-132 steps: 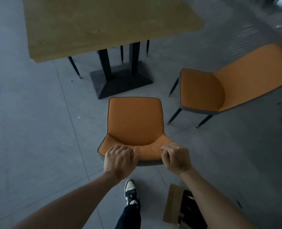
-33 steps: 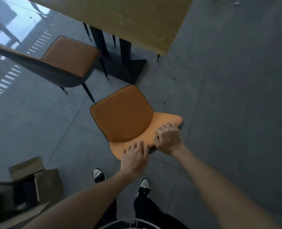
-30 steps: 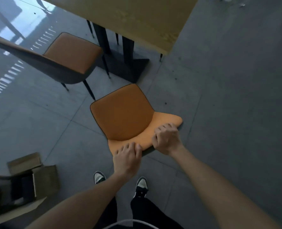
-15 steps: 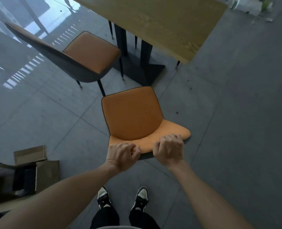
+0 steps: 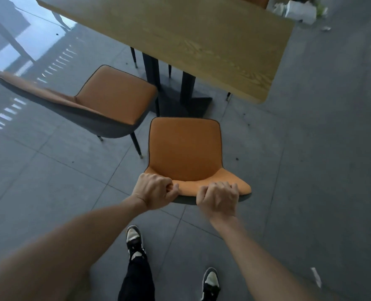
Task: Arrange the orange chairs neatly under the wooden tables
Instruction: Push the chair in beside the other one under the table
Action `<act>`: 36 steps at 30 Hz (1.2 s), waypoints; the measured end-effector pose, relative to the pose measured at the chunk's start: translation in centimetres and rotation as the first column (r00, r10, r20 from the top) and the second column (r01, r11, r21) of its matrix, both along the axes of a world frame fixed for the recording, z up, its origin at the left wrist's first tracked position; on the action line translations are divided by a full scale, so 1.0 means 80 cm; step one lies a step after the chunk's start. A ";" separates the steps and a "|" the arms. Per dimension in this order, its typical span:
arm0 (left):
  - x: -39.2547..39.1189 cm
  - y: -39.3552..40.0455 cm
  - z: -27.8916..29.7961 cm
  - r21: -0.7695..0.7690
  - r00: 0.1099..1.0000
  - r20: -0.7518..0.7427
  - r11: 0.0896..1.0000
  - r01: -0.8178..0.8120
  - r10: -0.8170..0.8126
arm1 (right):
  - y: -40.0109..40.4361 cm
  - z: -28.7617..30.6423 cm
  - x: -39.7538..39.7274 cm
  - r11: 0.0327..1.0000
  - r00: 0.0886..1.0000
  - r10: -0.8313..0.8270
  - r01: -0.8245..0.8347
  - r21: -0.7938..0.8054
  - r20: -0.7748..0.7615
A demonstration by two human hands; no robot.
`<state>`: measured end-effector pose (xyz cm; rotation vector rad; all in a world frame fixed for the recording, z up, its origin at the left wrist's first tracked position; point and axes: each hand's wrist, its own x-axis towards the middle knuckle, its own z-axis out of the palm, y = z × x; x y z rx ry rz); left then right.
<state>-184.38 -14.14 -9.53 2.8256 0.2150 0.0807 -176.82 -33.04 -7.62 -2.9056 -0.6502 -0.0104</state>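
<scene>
An orange chair (image 5: 184,148) with a dark rim stands right in front of me, its seat facing the wooden table (image 5: 193,40). My left hand (image 5: 154,191) and my right hand (image 5: 218,197) both grip the top edge of its backrest. The seat's front edge lies just short of the table's black pedestal base (image 5: 180,103). A second orange chair (image 5: 106,98) stands to the left, turned sideways beside the table, its seat close to the base.
The floor is grey tile. White crumpled rubbish (image 5: 299,9) lies beyond the table's far right corner. Thin black legs of another chair (image 5: 133,55) show under the table. A scrap of paper (image 5: 316,276) lies at the lower right. My feet stand behind the chair.
I have carried the chair around the table, so the second chair went from my right to my left. In the last second the held chair squared up to the table and moved closer.
</scene>
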 end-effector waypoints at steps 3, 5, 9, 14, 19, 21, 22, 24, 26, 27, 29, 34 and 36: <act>0.026 0.070 0.002 -0.020 0.999 0.007 0.999 0.038 -0.038 | 0.062 0.000 0.004 0.996 0.995 -0.092 0.091 -0.011 -0.028; 0.043 0.116 0.004 -0.029 0.995 -0.007 0.994 0.101 -0.102 | 0.105 -0.001 0.006 0.989 0.988 -0.143 0.140 -0.052 -0.060; 0.071 0.209 0.003 -0.044 0.981 0.011 0.980 0.195 -0.195 | 0.191 0.000 0.005 0.977 0.975 -0.206 0.201 -0.067 -0.080; 0.107 0.290 0.002 -0.075 0.970 0.056 0.967 0.241 -0.238 | 0.269 0.000 0.021 0.968 0.964 -0.250 0.246 -0.059 -0.094; 0.145 0.311 -0.003 -0.112 0.985 0.057 0.979 0.170 -0.165 | 0.294 -0.006 0.069 0.975 0.972 -0.221 0.221 -0.013 -0.079; 0.166 0.312 -0.003 -0.120 0.989 0.024 0.982 0.146 -0.144 | 0.296 -0.008 0.095 0.974 0.973 -0.227 0.227 -0.004 -0.041; 0.176 0.313 -0.002 -0.126 0.990 0.000 0.982 0.139 -0.140 | 0.298 -0.008 0.107 0.973 0.973 -0.229 0.229 0.003 -0.022; 0.190 0.316 -0.002 -0.129 0.989 -0.012 0.981 0.142 -0.145 | 0.299 -0.009 0.123 0.972 0.972 -0.236 0.236 0.025 -0.003; 0.195 0.317 -0.002 -0.118 0.984 0.016 0.977 0.176 -0.175 | 0.297 -0.012 0.128 0.971 0.971 -0.238 0.238 0.038 0.008; 0.194 0.318 -0.003 -0.115 0.981 0.038 0.974 0.193 -0.189 | 0.297 -0.013 0.126 0.968 0.969 -0.248 0.247 0.044 0.015; 0.190 0.318 -0.004 -0.110 0.978 0.037 0.972 0.208 -0.205 | 0.298 -0.013 0.123 0.963 0.963 -0.267 0.266 0.039 0.032; 0.191 0.343 0.014 -0.223 0.944 -0.135 0.938 0.267 -0.301 | 0.307 -0.006 0.120 0.955 0.954 -0.293 0.288 -0.076 -0.062; 0.177 0.377 0.013 -0.255 0.945 -0.145 0.934 0.252 -0.294 | 0.319 0.000 0.117 0.956 0.953 -0.284 0.273 -0.108 -0.108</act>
